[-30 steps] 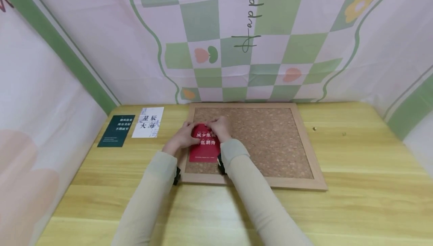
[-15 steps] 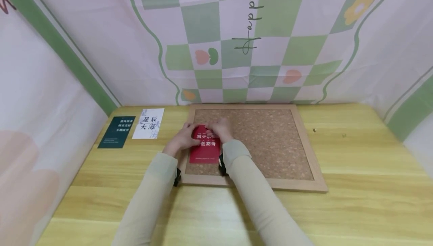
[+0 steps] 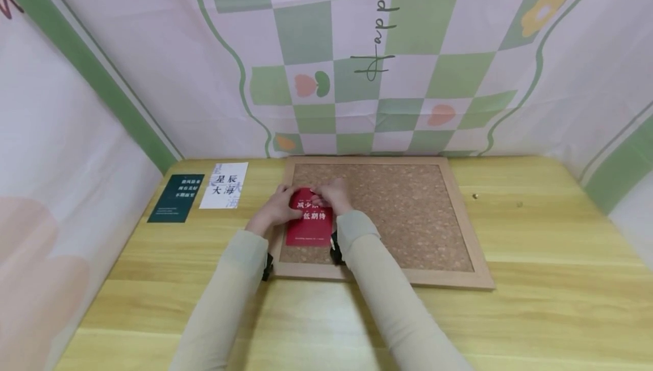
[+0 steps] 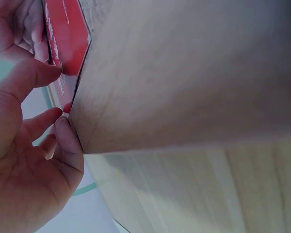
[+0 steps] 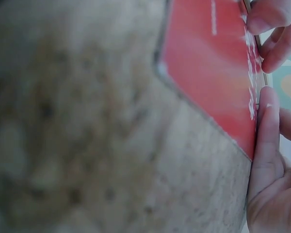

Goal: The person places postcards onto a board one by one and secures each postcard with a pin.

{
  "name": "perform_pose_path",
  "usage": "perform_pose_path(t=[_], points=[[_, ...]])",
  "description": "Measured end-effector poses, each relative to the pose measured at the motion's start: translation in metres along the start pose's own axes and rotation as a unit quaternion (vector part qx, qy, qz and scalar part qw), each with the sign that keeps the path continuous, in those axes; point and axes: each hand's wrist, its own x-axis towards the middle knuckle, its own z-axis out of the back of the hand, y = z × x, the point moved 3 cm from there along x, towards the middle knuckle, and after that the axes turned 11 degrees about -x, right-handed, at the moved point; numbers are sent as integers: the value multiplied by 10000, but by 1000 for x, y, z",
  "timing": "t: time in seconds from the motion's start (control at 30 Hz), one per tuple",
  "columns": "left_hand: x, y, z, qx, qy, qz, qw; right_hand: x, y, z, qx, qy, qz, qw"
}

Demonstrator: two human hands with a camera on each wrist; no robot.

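A red card (image 3: 310, 231) with white lettering lies on the left part of a wood-framed corkboard (image 3: 403, 218). My left hand (image 3: 275, 208) touches the card's left side, its thumb reaching onto the print. In the left wrist view, the extended thumb (image 4: 36, 76) lies over the red surface, while other fingertips sit by the card's edge. My right hand (image 3: 334, 194) presses near the top right of the card, covering some characters. One straight finger (image 5: 267, 114) rests along the card's edge in the right wrist view. Whatever lies under the right fingertips is hidden.
Left of the board, a dark green card (image 3: 170, 199) and a white printed card (image 3: 223, 185) lie on the wooden table (image 3: 561, 314). To the right are a small brass-coloured tack-like piece (image 3: 475, 196) and another tiny piece (image 3: 520, 204). Patterned cloth (image 3: 357, 99) stands behind.
My right fingers have come slightly down over the card's top right and cover more of its lettering. The left hand and the card hold their place.
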Motion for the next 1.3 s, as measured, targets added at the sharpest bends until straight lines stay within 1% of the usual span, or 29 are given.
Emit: perform_pose_path(t=[0.2,0.3,0.53,0.83,1.0,1.17,1.3], points=[[1,0,1,54,17,24,10000,3,0,-1,-81,-80,-114,9999],[1,0,1,1,21,47,10000,4,0,-1,-135,-138,-166,9997],[1,1,0,-19,-21,-22,10000,6,0,-1,-200,-164,-252,9993],[2,1,-1,-12,3,-21,10000,4,-2,-1,-116,-69,3,9999],[1,1,-1,-3,5,6,10000,3,-2,-1,-220,-70,46,9997],[0,1,-1,23,15,20,10000,1,-2,0,-392,25,114,9992],[1,1,-1,13,9,19,10000,1,-2,0,-411,51,175,9990]])
